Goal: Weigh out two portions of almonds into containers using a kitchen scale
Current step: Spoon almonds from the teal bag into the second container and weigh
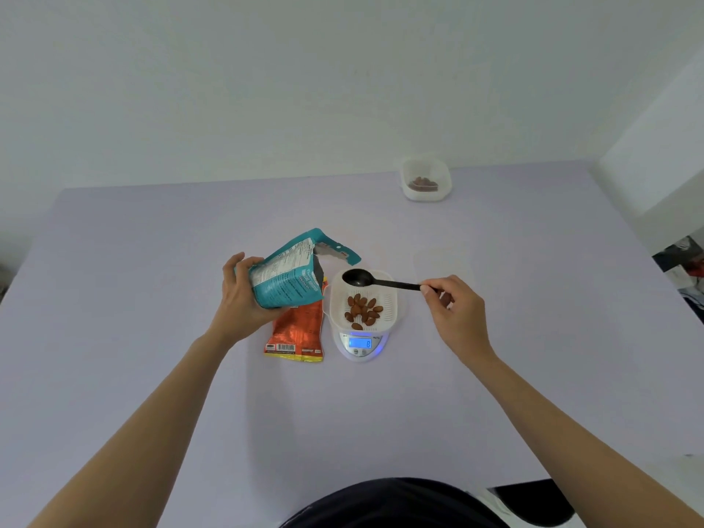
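Note:
My left hand [244,295] grips a teal almond bag [289,276], tilted with its open top toward the scale. My right hand [453,310] pinches the handle of a black measuring spoon [375,280], whose empty bowl hovers over the far rim of a white container [388,299]. Several almonds [362,310] lie in that container, which sits on a small white kitchen scale [360,344] with a lit blue display. A second white container [426,179] with some almonds stands at the table's far right.
An orange snack packet [299,333] lies flat left of the scale, partly under the teal bag. A clear lid [442,261] rests right of the scale. The lilac table [152,261] meets a white wall behind; its right edge drops off near clutter.

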